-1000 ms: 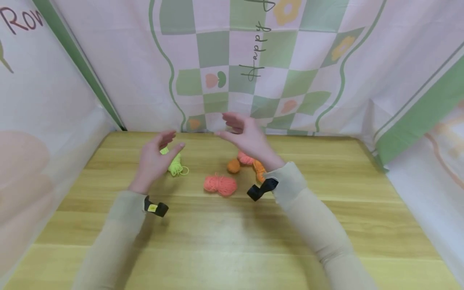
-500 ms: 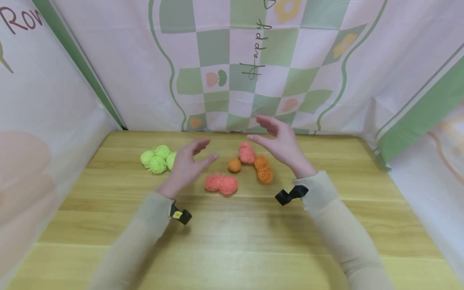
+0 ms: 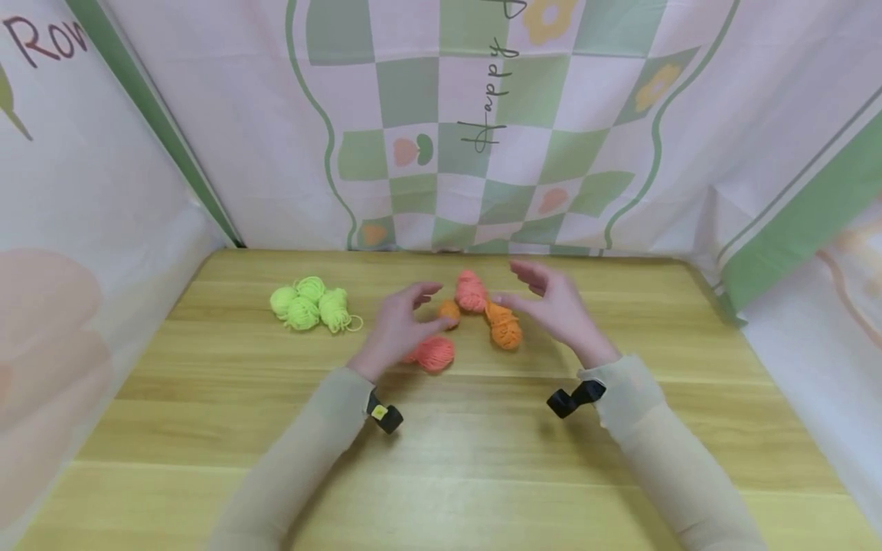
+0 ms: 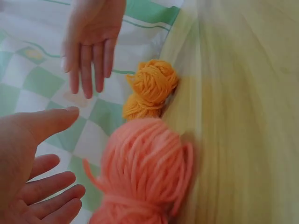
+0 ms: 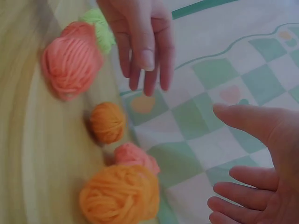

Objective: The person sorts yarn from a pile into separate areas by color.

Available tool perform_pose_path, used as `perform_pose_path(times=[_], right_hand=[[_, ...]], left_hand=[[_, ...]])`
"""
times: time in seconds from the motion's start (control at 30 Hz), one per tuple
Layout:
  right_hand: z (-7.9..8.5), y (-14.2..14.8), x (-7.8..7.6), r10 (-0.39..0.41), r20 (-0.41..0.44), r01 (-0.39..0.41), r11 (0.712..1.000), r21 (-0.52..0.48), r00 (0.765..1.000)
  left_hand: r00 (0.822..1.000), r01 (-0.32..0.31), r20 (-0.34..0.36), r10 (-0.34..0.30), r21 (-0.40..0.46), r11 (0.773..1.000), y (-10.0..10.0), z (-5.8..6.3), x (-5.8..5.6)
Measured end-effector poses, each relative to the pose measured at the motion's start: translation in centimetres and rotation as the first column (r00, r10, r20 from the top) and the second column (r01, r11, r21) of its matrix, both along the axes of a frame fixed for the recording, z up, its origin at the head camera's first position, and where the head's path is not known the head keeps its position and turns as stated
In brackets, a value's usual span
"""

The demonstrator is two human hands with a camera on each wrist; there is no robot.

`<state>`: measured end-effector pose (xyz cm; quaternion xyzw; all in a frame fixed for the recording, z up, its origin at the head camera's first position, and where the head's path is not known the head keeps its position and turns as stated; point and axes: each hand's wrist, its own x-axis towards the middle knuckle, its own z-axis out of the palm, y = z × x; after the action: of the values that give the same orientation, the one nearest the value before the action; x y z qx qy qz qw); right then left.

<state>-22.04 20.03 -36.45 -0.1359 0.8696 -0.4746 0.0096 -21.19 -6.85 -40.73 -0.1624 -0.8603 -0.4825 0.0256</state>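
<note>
My left hand (image 3: 396,330) hovers over the left end of a coral yarn skein (image 3: 437,354), hiding part of it, with nothing between thumb and fingers. Close by its fingertips is a small orange yarn ball (image 3: 450,312). My right hand (image 3: 556,310), also holding nothing, is just right of an orange yarn skein (image 3: 506,330). A second coral skein (image 3: 472,291) lies behind, against the orange skein's upper end. In the left wrist view the coral skein (image 4: 142,163) sits right of my relaxed left fingers; the right wrist view shows my right fingers (image 5: 243,189) extended.
A cluster of lime-green yarn balls (image 3: 303,306) lies at the left of the wooden table (image 3: 441,474), one with a loose strand. A patterned curtain (image 3: 475,153) hangs along the back edge, with more cloth at both sides.
Both hands have moved rightward, the left from in front of the green yarn to above the coral skein. The right hand has also lowered toward the orange skein. The yarn stays put.
</note>
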Motion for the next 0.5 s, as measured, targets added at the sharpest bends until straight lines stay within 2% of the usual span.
perform_pose_path(times=[0.13,0.3,0.5], right_hand=[[-1.3,0.6,0.1,0.016,0.035,-0.017,1.000,0.011,0.999],[-2.7,1.0,0.6,-0.004,0.090,0.000,0.999,0.046,0.996],[-4.1,0.8,1.1,-0.032,0.129,0.023,0.997,0.068,0.991]], left_hand=[[1.000,0.001,0.025,-0.001,-0.013,1.000,0.6,0.2,-0.7],[0.999,0.010,0.045,-0.009,-0.006,1.000,1.0,0.4,-1.7],[0.998,0.035,0.054,-0.034,-0.017,0.999,1.2,0.0,-2.7]])
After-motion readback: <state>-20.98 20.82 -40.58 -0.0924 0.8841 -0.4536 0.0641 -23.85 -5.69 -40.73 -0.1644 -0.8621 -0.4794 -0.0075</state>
